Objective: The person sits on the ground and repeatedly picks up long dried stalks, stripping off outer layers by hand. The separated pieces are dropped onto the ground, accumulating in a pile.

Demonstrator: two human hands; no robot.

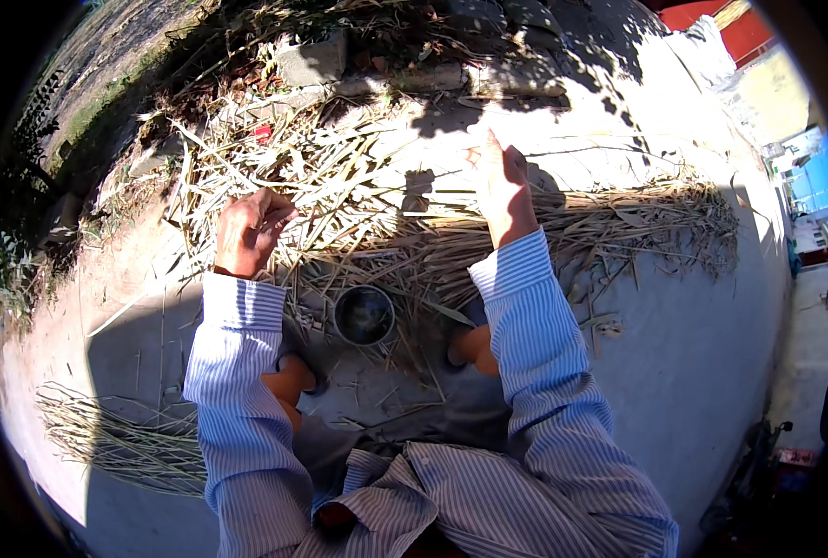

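Closest in, short of the left hand [249, 231] and the right hand [505, 186] and between them, sits a dark round bowl [364, 316]. The left's fingers curl toward its thumb; the right is raised farther forward, fingertips lost in glare. I cannot tell whether either grips anything. Dry stalks [442, 228] spread between and beyond them look light, stiff, brittle, probably best pinched mid-length.

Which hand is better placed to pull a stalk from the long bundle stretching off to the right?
Probably your right hand: it appears close by the long stalk bundle, while your left hand is farther left, beside loose dry stalks.
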